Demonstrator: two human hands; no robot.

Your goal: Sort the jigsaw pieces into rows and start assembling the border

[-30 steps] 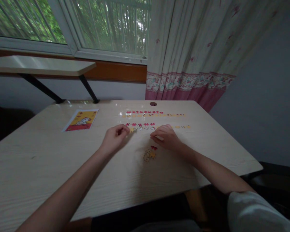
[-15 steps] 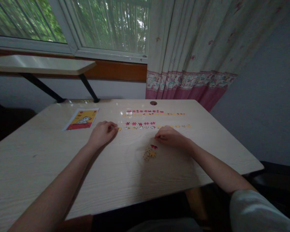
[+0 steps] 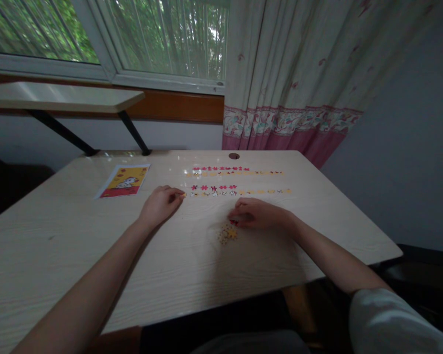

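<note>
My left hand (image 3: 163, 204) rests at the left end of the front line of jigsaw pieces, its fingertips pinched on a yellow puzzle piece (image 3: 185, 195). My right hand (image 3: 258, 213) is bent over a small pile of puzzle pieces (image 3: 224, 237), thumb and fingers closed at a red puzzle piece (image 3: 234, 222) on the pile's far side. Beyond the hands lie rows of pieces: a short red row (image 3: 220, 187) above a yellow and white row (image 3: 225, 193), and farther back another red row (image 3: 221, 168) above a yellow row (image 3: 239, 173).
A printed picture (image 3: 124, 182) of a white animal on yellow and red lies at the left of the wooden table (image 3: 162, 275). A raised shelf (image 3: 59, 96) on black legs stands at the back left. A round cable hole (image 3: 234, 156) is near the far edge, before the curtain (image 3: 280, 118).
My right hand has moved down and left onto the red puzzle piece by the pile. My left hand has shifted slightly right, staying at the end of the front row.
</note>
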